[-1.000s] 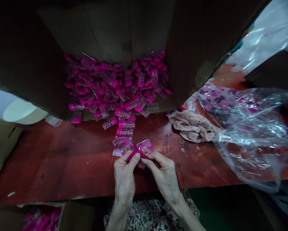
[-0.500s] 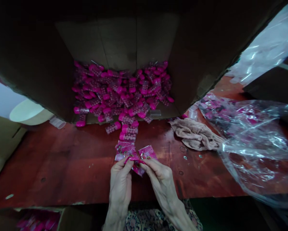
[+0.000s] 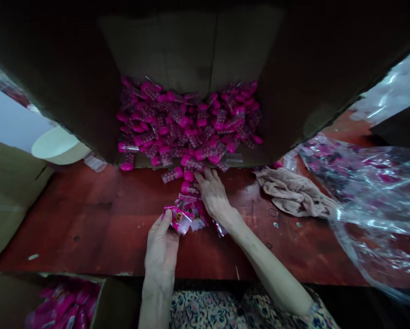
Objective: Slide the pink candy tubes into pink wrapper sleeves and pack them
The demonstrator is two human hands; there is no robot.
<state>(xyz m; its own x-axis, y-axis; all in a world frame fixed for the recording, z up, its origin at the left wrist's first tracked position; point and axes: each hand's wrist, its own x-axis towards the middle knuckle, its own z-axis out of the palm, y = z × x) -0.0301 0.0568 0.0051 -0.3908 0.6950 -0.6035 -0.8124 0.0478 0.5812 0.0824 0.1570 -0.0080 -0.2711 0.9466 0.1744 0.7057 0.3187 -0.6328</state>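
Between thumb and fingers, my left hand (image 3: 162,244) holds a small pink printed packet (image 3: 181,220) by its left edge, low over the red table. More pink packets (image 3: 198,217) lie just right of it. My right hand (image 3: 212,192) reaches forward to the small clear bottles with pink caps (image 3: 188,187) at the box's front edge. Its fingers lie over a bottle there; whether they grip it is hidden. A large pile of such bottles (image 3: 191,123), filled with pink beads, lies inside the cardboard box (image 3: 187,50).
A crumpled cloth (image 3: 294,194) and a clear plastic bag (image 3: 369,183) with pink items lie at the right. A pale bowl (image 3: 59,146) stands left. Below the table's left front edge is a carton (image 3: 104,297) of filled pink packets.
Both hands were together at a pink packet. They have parted: my right hand has moved forward to the bottles, my left keeps a packet. The view has shifted a little.
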